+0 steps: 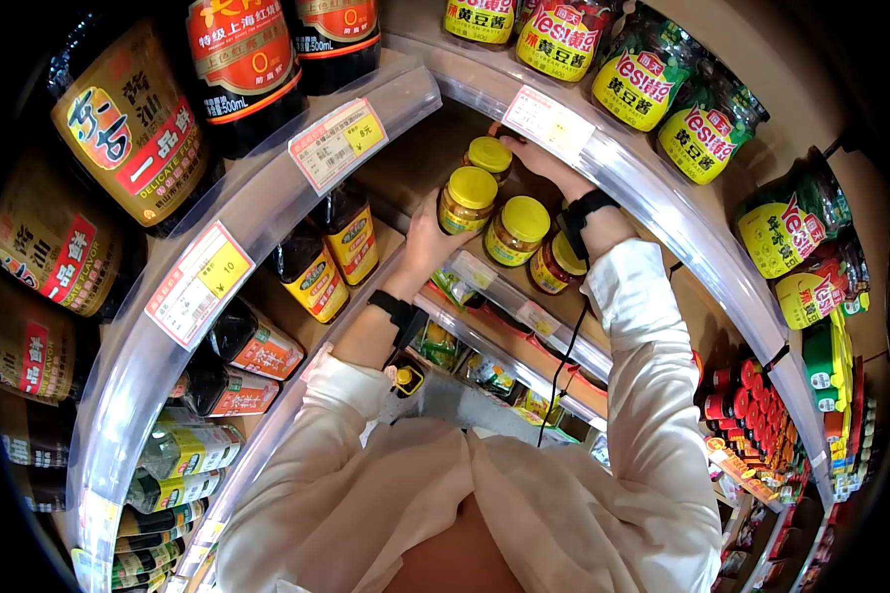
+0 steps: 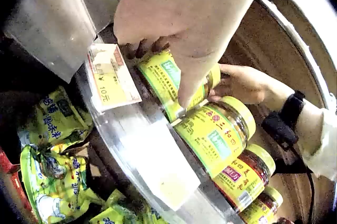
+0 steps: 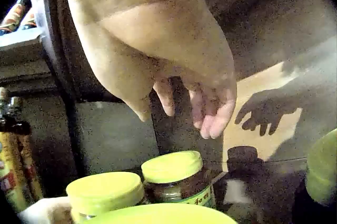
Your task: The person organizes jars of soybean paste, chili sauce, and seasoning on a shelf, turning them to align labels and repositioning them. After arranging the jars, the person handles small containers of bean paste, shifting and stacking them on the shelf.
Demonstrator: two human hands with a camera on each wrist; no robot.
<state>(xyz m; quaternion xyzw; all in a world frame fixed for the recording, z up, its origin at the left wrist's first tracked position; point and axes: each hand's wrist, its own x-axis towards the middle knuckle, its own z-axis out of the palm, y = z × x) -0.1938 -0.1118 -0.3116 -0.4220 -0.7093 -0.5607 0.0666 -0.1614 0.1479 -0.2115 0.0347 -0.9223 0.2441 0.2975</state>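
Note:
On a shelf in the head view, several jars with yellow lids stand close together. My left hand (image 1: 427, 239) grips the front left jar (image 1: 467, 201); in the left wrist view the thumb lies along its yellow-green label (image 2: 163, 79). Behind it is another yellow-lidded jar (image 1: 489, 155). My right hand (image 1: 549, 166) reaches in beside that rear jar. The right wrist view has the right hand (image 3: 168, 71) hanging over the lids, fingers loosely bent and nothing between them. A third jar (image 1: 516, 232) stands just right of the gripped one.
A clear shelf edge with price tags (image 1: 338, 145) curves around the opening. Dark sauce bottles (image 1: 351, 237) stand on the left. Soybean paste jars (image 1: 707, 133) line the shelf above. Green packets (image 2: 55, 174) lie below the jars. A black cable (image 1: 567, 361) hangs from the right wrist.

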